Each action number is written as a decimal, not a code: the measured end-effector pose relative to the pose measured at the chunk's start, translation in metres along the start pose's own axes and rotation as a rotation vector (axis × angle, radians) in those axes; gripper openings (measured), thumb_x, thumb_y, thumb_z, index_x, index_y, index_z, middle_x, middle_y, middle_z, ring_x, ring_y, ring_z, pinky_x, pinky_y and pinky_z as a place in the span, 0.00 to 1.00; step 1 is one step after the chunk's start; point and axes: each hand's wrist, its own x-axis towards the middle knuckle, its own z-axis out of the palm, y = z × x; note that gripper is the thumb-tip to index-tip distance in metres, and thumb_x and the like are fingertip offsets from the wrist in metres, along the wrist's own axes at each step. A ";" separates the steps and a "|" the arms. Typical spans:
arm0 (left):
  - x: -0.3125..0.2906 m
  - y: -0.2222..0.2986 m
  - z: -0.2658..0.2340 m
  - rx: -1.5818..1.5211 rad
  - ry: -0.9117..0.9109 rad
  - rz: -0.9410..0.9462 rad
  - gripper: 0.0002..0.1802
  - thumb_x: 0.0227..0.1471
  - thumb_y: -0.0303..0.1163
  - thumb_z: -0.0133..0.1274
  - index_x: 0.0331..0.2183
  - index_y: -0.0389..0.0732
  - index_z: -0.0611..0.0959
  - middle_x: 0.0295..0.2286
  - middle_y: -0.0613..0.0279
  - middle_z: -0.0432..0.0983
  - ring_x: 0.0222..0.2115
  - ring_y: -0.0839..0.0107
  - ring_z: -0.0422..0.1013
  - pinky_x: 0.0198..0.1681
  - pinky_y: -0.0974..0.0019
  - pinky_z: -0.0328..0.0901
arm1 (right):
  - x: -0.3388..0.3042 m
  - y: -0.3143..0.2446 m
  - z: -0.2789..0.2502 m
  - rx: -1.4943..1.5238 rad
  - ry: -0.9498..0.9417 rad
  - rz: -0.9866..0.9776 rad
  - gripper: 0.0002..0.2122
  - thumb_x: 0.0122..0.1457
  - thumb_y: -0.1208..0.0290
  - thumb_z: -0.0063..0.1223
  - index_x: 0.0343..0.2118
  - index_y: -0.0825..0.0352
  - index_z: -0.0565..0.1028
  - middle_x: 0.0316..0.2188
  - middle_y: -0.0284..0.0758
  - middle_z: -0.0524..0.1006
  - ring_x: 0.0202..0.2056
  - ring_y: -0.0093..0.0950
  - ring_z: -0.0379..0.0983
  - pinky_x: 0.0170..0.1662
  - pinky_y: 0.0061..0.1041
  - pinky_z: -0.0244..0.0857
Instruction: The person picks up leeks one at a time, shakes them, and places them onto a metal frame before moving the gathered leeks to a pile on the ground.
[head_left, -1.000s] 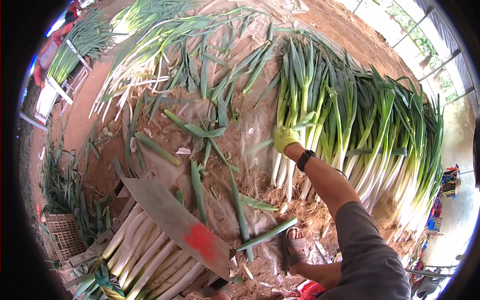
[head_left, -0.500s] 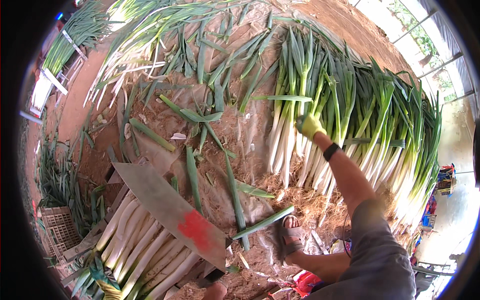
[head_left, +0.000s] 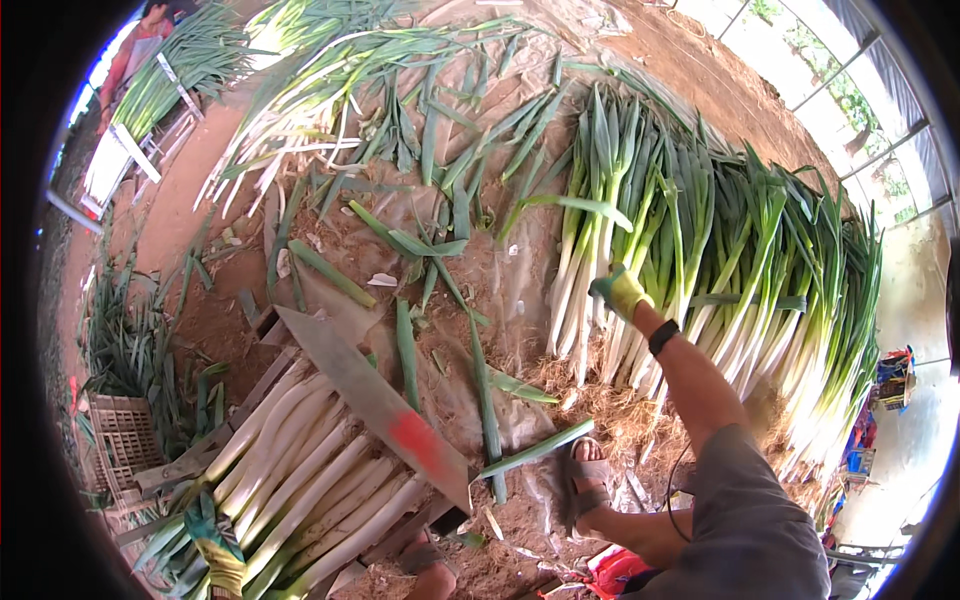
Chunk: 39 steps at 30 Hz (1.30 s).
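Among the standing leeks (head_left: 690, 260) on the right, my right hand (head_left: 624, 292) wears a yellow-green glove. Its fingers are closed around a pale leek stalk near the left end of the row; part of the grip is hidden. My left hand (head_left: 217, 550), in a green and yellow glove, lies over the green part of a bundle of leeks (head_left: 310, 480) at the lower left. Its fingers look stretched out across the stalks. Those leeks rest on a stand, their white ends toward a grey metal plate (head_left: 370, 385) with a red patch.
Cut leaves (head_left: 487, 410) litter the soil and sheeting between my hands. More leeks (head_left: 290, 110) lie at the far left. A woven crate (head_left: 122, 440) stands at the left edge. Another person (head_left: 135, 50) is beside a loaded rack at the upper left. My sandalled foot (head_left: 590, 480) is near the roots.
The whole view has shifted, with the scene now lower and further right. My right hand has moved slightly nearer along the stalks. A long leaf above it now droops at its left end.
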 end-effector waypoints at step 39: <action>-0.137 0.411 -0.274 -1.083 0.369 0.704 0.47 0.52 0.43 0.69 0.65 0.34 0.66 0.58 0.43 0.72 0.58 0.53 0.69 0.62 0.53 0.63 | -0.756 -0.280 -0.248 0.401 -0.546 -1.331 0.20 0.75 0.58 0.42 0.58 0.69 0.75 0.16 0.24 0.74 0.11 0.12 0.62 0.14 0.12 0.51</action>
